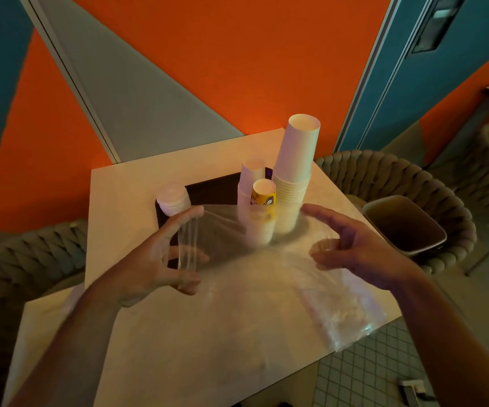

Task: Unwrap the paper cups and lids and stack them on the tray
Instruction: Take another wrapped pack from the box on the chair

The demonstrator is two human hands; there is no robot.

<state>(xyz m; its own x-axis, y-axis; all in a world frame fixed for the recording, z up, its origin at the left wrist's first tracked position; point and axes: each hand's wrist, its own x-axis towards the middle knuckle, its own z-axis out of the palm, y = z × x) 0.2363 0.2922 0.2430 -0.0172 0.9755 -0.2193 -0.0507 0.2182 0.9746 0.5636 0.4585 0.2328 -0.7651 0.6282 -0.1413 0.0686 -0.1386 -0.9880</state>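
Note:
A dark tray point(208, 183) on the pale table point(120, 195) carries a tall stack of white paper cups point(296, 171), a shorter white stack point(250, 183), a yellow-printed cup stack point(264, 198) and a stack of white lids point(172, 198) at its left end. In front of the tray I hold a clear plastic wrapper point(252, 259) stretched between both hands. My left hand point(161, 259) pinches its left edge between fingers and thumb. My right hand point(355, 248) curls round its right edge. The wrapper's loose end point(352, 318) trails over the table's right corner.
A square bin point(404, 227) sits on a woven chair point(399, 177) right of the table. Another woven chair point(32, 259) stands at the left. Orange, grey and teal wall panels rise behind. Tiled floor shows at the lower right.

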